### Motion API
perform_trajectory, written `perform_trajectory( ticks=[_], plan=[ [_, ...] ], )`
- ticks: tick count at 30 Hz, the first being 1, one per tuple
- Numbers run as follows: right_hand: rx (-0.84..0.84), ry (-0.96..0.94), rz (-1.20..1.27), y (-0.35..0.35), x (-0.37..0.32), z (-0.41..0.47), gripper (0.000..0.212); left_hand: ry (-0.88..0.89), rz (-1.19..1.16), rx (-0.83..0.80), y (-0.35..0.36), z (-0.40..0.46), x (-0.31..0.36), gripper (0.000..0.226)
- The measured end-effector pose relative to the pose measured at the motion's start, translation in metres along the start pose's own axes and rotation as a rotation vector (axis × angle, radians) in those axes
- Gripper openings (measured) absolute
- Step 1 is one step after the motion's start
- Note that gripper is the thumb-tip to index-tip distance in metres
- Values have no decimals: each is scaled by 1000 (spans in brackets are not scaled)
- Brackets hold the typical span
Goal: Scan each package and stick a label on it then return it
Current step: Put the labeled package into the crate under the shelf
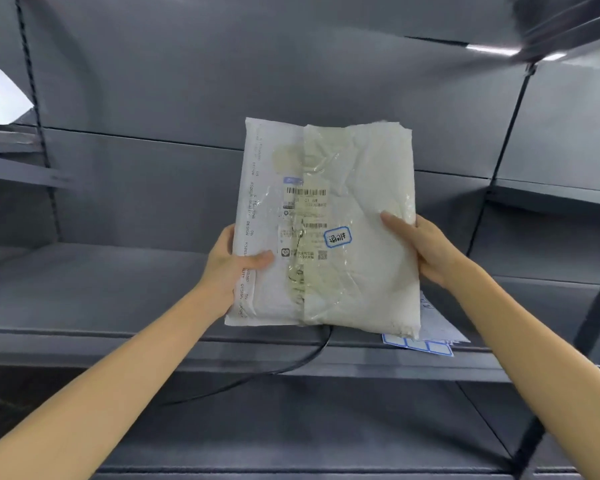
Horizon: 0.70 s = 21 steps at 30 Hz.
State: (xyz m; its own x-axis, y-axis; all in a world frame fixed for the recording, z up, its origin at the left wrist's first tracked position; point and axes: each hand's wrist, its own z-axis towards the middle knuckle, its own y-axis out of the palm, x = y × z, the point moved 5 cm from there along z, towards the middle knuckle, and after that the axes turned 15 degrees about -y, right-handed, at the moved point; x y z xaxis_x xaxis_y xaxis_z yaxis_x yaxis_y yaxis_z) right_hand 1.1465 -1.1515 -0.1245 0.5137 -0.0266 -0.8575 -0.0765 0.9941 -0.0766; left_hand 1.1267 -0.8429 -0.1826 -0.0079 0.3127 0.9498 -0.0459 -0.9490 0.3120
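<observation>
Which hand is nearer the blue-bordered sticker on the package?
Right. The right hand grips the package edge just right of the blue-bordered sticker; the left hand grips the far left edge.

Print on the shipping label (303, 223) too blurred to read; label sheets (430, 337) and cable (291, 367) partly hidden behind the package (357, 237).

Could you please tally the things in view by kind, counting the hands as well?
Hands: 2, the left hand and right hand
White package: 1
Blue-bordered label on it: 1
Label sheet: 1
Black cable: 1
Total: 6
</observation>
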Motion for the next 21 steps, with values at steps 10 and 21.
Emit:
perform_trajectory(
  ticks=[10,21],
  plan=[
    [310,50,-146,-157,-15,-153,59,-68,110,-316,154,-38,-96,76],
    [579,314,-110,-290,3,-371,46,-261,354,-698,265,-107,-227,21]
  ],
)
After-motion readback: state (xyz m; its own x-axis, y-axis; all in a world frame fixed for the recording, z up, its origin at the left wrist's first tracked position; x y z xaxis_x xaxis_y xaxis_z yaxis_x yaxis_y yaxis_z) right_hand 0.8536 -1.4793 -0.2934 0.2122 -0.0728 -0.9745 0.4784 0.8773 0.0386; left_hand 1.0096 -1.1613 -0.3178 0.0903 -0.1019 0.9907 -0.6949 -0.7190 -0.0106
